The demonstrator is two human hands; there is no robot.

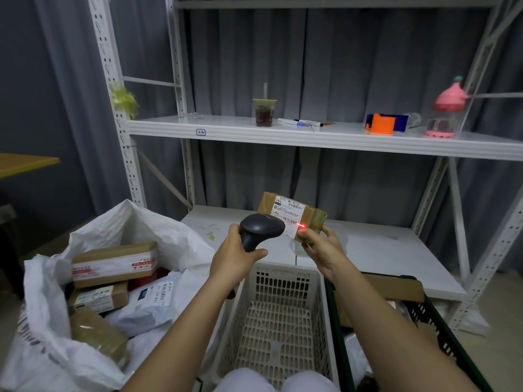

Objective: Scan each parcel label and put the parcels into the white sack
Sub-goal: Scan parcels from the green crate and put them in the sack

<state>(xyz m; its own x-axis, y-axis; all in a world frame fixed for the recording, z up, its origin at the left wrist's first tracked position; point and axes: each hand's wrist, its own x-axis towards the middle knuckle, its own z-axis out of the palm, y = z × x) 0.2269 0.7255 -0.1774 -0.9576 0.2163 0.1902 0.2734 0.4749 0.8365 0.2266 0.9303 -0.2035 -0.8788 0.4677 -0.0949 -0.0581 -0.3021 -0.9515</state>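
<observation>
- Left hand (236,257) grips the scanner (259,230), aimed right at the label (288,215).
- Right hand (321,247) pinches the parcel (291,215), tilted label-up (red beam lands there).
- White sack (93,292) waits near left, open.

grey curtains (353,58), white metal shelving (283,132)

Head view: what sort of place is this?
Probably a parcel sorting or storage room: white metal shelving, a white sack holding labelled parcels, and a left hand aiming a barcode scanner at a parcel held in the right hand.
</observation>
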